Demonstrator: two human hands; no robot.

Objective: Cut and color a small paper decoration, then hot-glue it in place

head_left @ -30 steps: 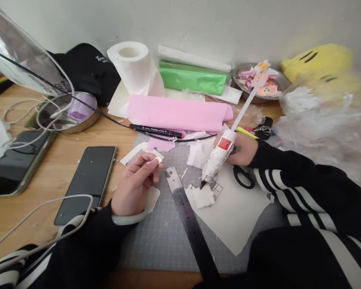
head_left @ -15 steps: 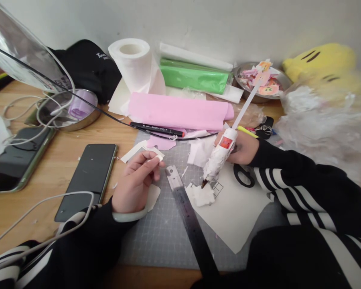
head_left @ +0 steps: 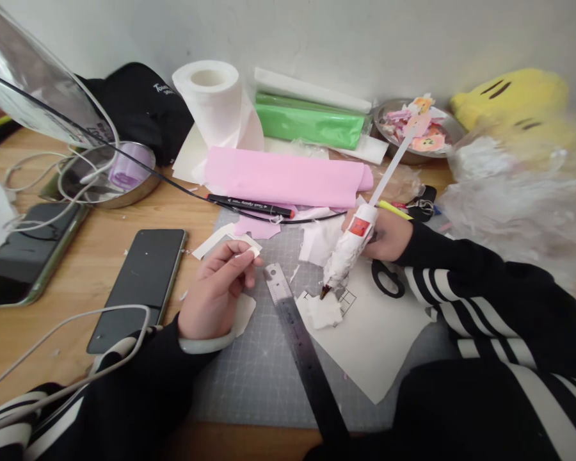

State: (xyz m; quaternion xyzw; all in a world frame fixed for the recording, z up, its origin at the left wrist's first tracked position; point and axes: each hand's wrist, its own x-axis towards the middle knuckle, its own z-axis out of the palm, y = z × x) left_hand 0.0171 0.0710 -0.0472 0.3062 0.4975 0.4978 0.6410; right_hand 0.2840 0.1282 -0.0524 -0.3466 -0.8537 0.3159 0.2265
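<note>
My right hand (head_left: 388, 234) is closed round a white glue gun (head_left: 350, 246) with a long glue stick rising from its back. The dark nozzle points down at a small white padded piece (head_left: 325, 312), which lies on a white sheet (head_left: 379, 339) with a printed grid. Left of the ruler (head_left: 297, 339), my left hand (head_left: 221, 291) pinches a small whitish piece (head_left: 255, 251) between thumb and fingertips. Another pale scrap (head_left: 244, 314) shows beneath that hand's wrist.
Black scissor handles (head_left: 388, 280) rest on the sheet. Behind are a black marker (head_left: 249, 206), pink paper (head_left: 288, 176), a green pack (head_left: 312, 121) and a white roll (head_left: 208, 109). Two phones (head_left: 141, 275) lie left; a metal bowl (head_left: 415, 153) stands at the back right.
</note>
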